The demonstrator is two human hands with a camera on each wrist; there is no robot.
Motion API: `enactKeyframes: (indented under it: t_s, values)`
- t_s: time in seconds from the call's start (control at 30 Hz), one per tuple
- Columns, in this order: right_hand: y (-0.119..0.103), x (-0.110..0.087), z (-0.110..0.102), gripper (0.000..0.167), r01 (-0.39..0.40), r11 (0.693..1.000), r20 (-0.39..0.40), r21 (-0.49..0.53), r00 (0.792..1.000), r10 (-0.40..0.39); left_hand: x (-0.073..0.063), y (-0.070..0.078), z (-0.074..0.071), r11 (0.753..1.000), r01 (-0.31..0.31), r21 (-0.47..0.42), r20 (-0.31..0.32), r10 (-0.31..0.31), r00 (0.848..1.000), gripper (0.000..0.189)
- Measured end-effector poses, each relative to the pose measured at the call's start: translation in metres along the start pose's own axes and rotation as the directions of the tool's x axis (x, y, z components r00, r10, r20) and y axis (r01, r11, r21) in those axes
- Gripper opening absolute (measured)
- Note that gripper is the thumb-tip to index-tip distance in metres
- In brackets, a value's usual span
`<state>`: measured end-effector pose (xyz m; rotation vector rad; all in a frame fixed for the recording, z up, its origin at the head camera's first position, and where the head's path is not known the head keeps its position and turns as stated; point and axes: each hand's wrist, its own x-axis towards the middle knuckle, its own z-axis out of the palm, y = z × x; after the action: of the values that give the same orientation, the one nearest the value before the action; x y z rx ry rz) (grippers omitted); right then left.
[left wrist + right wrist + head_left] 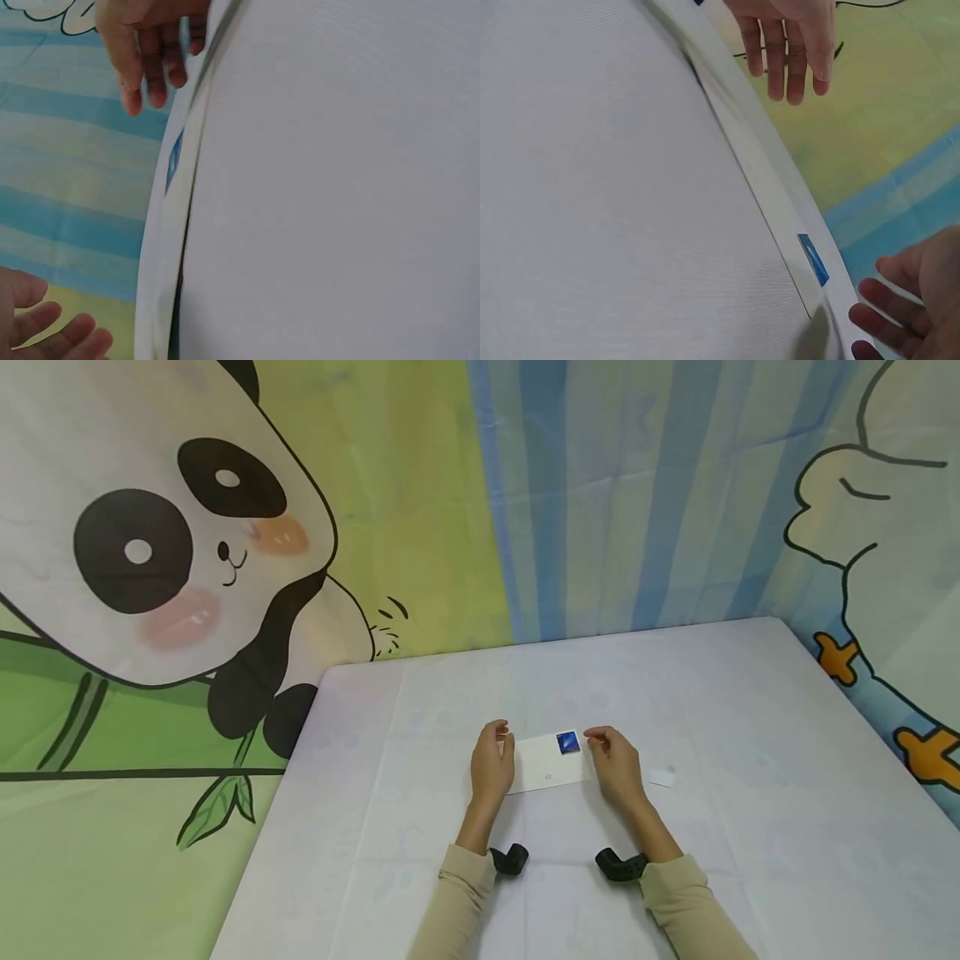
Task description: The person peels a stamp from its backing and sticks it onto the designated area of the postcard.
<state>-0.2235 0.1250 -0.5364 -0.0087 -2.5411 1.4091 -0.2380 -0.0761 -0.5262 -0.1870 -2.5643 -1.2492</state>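
Note:
A white envelope (536,766) lies on the white-covered table, with a square blue stamp (567,742) in its far right corner. At its left end is my left hand (492,763), fingers loosely bent and holding nothing; it overlaps that end in the head view. My right hand (617,768) hovers by the right end near the stamp, its relaxed fingers spread and nothing in them. Both wrist views show the envelope edge-on as a thin pale strip, the fingers of each hand apart from it.
A small white slip (662,778) lies on the table (420,860) to the right of my right hand. A printed panda curtain (420,510) rises behind the table's far edge and along its sides. Black wrist mounts (512,860) jut inward from both sleeves.

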Motion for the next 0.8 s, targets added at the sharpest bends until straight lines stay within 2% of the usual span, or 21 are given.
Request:
enactKeyframes:
  t_s: [0.07,0.13,0.2,0.23,0.3,0.4,0.47,0.57,0.8]
  values:
    - [0.001,0.0,0.004,0.03,0.121,0.992,0.056,-0.045,0.991,-0.118,-0.01,-0.005,-0.005,0.985,-0.055,0.161,0.065,0.046,0.997,0.044]
    - [0.002,0.0,0.008,0.046,0.229,0.966,0.152,-0.119,0.966,-0.211,-0.019,-0.011,-0.007,0.947,-0.104,0.303,0.153,0.059,0.986,0.054]
    - [0.003,-0.001,0.013,0.058,0.305,0.933,0.249,-0.19,0.934,-0.255,-0.027,-0.018,-0.004,0.905,-0.149,0.398,0.226,0.06,0.972,0.06]
    - [0.004,-0.002,0.015,0.063,0.33,0.917,0.287,-0.223,0.921,-0.262,-0.031,-0.021,-0.002,0.886,-0.168,0.433,0.252,0.06,0.966,0.062]
    - [0.005,-0.005,0.018,0.068,0.351,0.887,0.337,-0.301,0.909,-0.246,-0.036,-0.026,0.002,0.853,-0.196,0.484,0.285,0.059,0.957,0.062]
    - [0.006,-0.012,0.022,0.069,0.349,0.852,0.364,-0.391,0.909,-0.205,-0.04,-0.029,0.006,0.809,-0.228,0.542,0.299,0.068,0.952,0.06]
    - [0.005,-0.017,0.024,0.068,0.34,0.838,0.363,-0.426,0.913,-0.186,-0.042,-0.028,0.006,0.789,-0.237,0.567,0.299,0.071,0.952,0.058]
    - [0.002,-0.021,0.025,0.069,0.328,0.824,0.354,-0.461,0.92,-0.169,-0.043,-0.026,0.005,0.77,-0.243,0.589,0.299,0.072,0.952,0.056]
    - [0.003,-0.017,0.022,0.072,0.355,0.745,0.328,-0.565,0.925,-0.192,-0.037,-0.02,0.009,0.774,-0.251,0.581,0.278,0.101,0.955,0.055]
